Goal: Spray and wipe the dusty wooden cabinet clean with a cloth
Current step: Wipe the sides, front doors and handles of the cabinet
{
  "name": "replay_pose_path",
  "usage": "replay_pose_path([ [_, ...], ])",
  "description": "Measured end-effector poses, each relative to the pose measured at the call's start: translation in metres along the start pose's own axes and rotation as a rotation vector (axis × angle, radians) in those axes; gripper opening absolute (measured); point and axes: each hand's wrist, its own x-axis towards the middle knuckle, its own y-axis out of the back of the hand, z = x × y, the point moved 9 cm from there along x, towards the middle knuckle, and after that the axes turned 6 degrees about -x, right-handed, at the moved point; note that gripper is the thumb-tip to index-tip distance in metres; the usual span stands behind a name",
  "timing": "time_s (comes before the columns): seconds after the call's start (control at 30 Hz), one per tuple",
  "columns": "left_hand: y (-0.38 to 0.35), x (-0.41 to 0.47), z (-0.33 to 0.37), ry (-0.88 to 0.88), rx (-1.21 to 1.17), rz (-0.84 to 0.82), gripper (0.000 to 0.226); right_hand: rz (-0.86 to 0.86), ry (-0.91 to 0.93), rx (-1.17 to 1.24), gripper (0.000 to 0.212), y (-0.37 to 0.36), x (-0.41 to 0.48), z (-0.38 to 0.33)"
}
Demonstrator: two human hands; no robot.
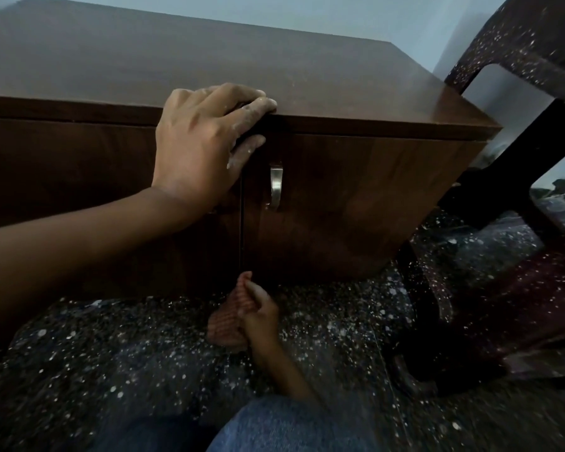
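Two hands are at work, well apart in height. The left hand (206, 138) clasps the front lip of the cabinet (356, 197), its dust-whitened fingers curled over the top panel (209, 60) and one finger tucked under the edge. The right hand (261, 313) hangs low, just above the floor (111, 353), pinching a bunched reddish cloth (225, 324) with a ribbed or checked weave. The cloth sits at the foot of the dark seam between the two doors, so the door faces rise straight up from it — the right hand is plainly the nearer one for wiping them, while the left looks to be steadying. The cabinet's long axis runs left to right across the view; its brown wood-grain surface is smooth, with a grey film of dust on top. A curved brushed-metal handle (275, 187) stands upright on the right door, just right of the seam. The floor is dark speckled stone flecked white — so is the dark plastic chair (503, 288) at the right. No spray bottle shows.
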Motion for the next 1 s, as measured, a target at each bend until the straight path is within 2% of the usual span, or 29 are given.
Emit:
replay_pose_path([
  [0.1,0.0,0.0,-0.001,0.013,0.005,0.006,0.034,0.193,-0.044,0.167,0.038,0.061,-0.009,-0.01],
  [0.23,-0.002,-0.001,-0.002,0.012,-0.002,0.006,0.034,0.581,0.251,0.246,0.055,0.17,-0.035,-0.067],
  [0.3,-0.002,-0.001,-0.002,0.018,-0.01,0.007,0.034,0.71,0.398,0.119,0.064,0.201,-0.029,-0.093],
  [0.4,-0.001,-0.001,-0.001,0.02,-0.008,0.01,0.034,0.764,0.519,-0.155,0.065,0.2,-0.011,-0.114],
  [0.5,0.0,0.001,0.0,0.018,-0.009,0.007,0.034,0.736,0.531,-0.254,0.067,0.174,-0.001,-0.103],
  [0.57,0.0,0.001,0.001,0.019,0.001,0.008,0.034,0.654,0.522,-0.34,0.068,0.147,0.001,-0.085],
  [0.67,0.0,0.0,0.0,0.019,0.012,0.01,0.034,0.5,0.604,-0.646,0.073,0.099,0.004,-0.054],
  [0.7,0.0,0.0,0.0,0.018,0.011,0.009,0.034,0.459,0.603,-0.662,0.07,0.089,0.009,-0.045],
  [0.83,0.0,0.001,0.001,0.014,0.011,0.005,0.034,0.259,0.406,-0.442,0.051,0.048,0.018,-0.01],
  [0.93,0.001,0.002,0.001,0.017,0.021,-0.009,0.034,0.015,0.302,-0.295,0.04,0.013,0.014,0.001],
  [0.97,0.001,0.003,0.001,0.016,0.023,-0.016,0.035,-0.018,0.288,-0.229,0.032,0.009,0.007,-0.006],
  [1.0,0.002,0.003,0.001,0.016,0.025,-0.02,0.035,0.032,0.256,-0.185,0.026,0.017,0.004,-0.011],
])
